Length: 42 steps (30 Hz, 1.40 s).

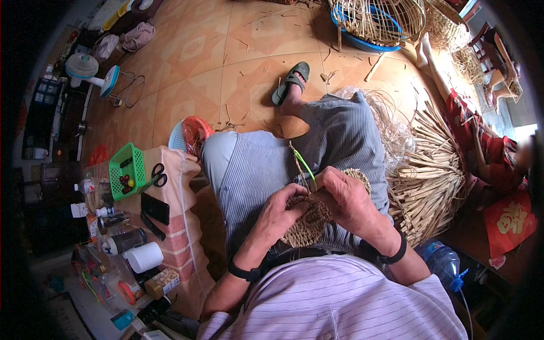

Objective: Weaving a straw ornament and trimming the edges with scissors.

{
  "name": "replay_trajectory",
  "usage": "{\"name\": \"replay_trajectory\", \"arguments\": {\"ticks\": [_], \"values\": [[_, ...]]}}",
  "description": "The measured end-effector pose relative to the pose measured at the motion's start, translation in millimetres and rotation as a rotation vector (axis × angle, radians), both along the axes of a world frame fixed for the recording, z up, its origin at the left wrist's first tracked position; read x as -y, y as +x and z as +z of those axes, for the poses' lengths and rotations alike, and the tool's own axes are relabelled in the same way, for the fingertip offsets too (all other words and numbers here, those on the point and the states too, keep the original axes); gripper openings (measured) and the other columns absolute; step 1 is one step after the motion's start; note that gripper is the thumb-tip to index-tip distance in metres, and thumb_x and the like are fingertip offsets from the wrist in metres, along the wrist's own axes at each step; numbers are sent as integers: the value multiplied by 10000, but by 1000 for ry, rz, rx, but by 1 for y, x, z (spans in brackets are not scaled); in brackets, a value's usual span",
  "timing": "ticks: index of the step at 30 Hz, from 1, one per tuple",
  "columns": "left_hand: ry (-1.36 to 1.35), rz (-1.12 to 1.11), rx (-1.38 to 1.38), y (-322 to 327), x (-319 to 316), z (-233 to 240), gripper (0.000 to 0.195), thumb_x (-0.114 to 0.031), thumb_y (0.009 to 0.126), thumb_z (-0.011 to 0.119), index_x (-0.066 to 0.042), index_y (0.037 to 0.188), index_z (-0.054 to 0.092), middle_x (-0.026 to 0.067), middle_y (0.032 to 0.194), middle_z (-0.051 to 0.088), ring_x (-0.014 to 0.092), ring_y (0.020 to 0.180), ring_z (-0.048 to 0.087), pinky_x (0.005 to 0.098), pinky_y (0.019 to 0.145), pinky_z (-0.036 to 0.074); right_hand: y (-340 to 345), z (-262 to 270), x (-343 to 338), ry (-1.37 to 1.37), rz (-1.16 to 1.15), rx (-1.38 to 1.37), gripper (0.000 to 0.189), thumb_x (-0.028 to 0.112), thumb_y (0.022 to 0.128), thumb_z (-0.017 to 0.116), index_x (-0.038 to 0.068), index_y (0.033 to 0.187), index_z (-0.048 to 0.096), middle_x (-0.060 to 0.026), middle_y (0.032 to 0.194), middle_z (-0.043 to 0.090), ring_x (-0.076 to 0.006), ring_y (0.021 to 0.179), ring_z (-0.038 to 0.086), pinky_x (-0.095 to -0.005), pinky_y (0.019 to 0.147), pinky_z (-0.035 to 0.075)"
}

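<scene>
In my lap lies a small brown woven straw piece. My left hand grips its left side, with thumb and fingers at the upper edge. My right hand is closed at the piece's upper right, its fingertips partly hidden. A twisted straw strand and a thin bright green strip rise from between the hands over my striped trousers. Behind my right hand shows part of another woven straw part; whether it joins the first piece I cannot tell.
Left, a cloth-covered table holds black-handled scissors, a phone, a green basket and bottles. Right lies a large bundle of dried stalks near a seated person in red. Ahead are a blue basin and a fan.
</scene>
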<state>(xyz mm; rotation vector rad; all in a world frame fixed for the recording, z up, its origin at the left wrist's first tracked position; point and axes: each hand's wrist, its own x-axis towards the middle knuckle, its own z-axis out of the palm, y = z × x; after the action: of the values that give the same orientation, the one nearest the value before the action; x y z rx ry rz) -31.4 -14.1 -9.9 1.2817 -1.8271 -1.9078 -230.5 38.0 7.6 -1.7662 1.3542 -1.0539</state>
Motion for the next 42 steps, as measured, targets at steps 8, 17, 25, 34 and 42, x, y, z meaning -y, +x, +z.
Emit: {"name": "replay_trajectory", "arguments": {"ticks": [8,17,25,34,42], "values": [[20,2,-5,0,0,0,238,-78,913,642,24,1127,622,144,1023,681,228,980,659,344,899,500,1,-4,1,-24,7,39,268,-104,792,641,30,958,479,-155,864,511,-419,764,584,-470,637,471],[-8,13,23,1,-3,-7,245,-88,904,657,19,1122,626,157,1039,686,250,1005,671,354,909,501,1,-4,-4,14,14,4,271,-125,779,624,27,956,486,-158,869,518,-417,757,578,-459,638,475],[-51,-8,22,1,-3,-4,250,-99,911,644,38,1120,634,163,1041,697,239,1008,673,344,914,501,-14,-12,-19,-17,-31,58,202,-61,822,687,32,894,523,-127,777,514,-354,699,576,-403,608,455],[-63,-13,58,-2,-6,2,253,-116,927,639,43,1124,625,123,1021,689,182,1002,645,319,908,490,-17,-13,-33,-193,35,-110,175,51,797,711,61,861,548,-100,797,559,-291,701,601,-391,614,485],[-128,-35,43,-3,-8,7,234,-98,936,635,35,1129,625,162,1032,706,236,988,689,345,880,518,-9,-10,-36,-336,77,-234,188,95,736,668,58,850,523,-81,826,566,-263,733,605,-383,643,501]]}}
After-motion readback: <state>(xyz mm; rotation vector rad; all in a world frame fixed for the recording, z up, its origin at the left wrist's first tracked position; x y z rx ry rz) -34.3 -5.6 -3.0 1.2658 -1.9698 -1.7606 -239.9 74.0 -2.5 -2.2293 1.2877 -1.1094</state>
